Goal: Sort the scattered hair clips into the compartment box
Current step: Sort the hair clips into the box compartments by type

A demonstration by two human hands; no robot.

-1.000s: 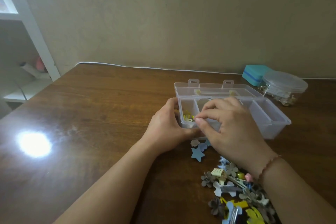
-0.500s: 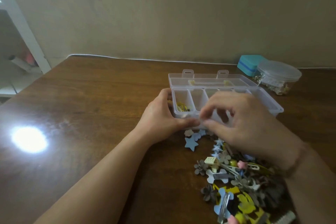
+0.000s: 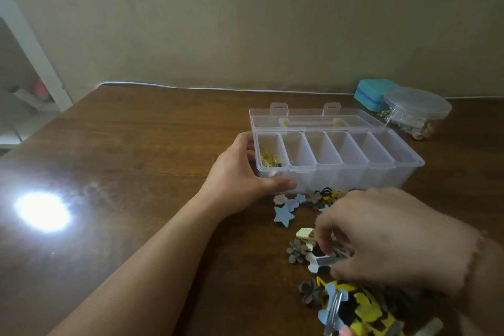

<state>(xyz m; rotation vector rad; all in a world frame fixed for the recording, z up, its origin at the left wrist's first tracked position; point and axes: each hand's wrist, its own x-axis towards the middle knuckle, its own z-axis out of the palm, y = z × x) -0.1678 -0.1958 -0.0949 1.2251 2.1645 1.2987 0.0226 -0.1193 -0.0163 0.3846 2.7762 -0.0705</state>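
Observation:
The clear compartment box (image 3: 338, 169) stands open on the wooden table, its lid folded back. My left hand (image 3: 237, 174) grips its left end, thumb along the front wall. Yellow hair clips (image 3: 268, 159) lie in the leftmost compartment; the other compartments look empty. In front of the box lies a pile of scattered hair clips (image 3: 354, 305): a blue star (image 3: 283, 215), grey flowers, yellow shapes, a cream claw clip (image 3: 305, 233). My right hand (image 3: 390, 234) hovers low over the pile, fingertips curled down among the clips. Whether it pinches one is hidden by blur.
A teal case (image 3: 372, 93) and a round clear lidded container (image 3: 417, 109) stand at the back right. A white cable (image 3: 218, 88) runs along the table's far edge. A white shelf (image 3: 27, 63) stands off the left side. Lamp glare (image 3: 43, 211) shines on the table.
My right hand has left the box's front compartments and dropped back onto the clip pile. My left hand keeps its hold on the box. The view has tilted down slightly.

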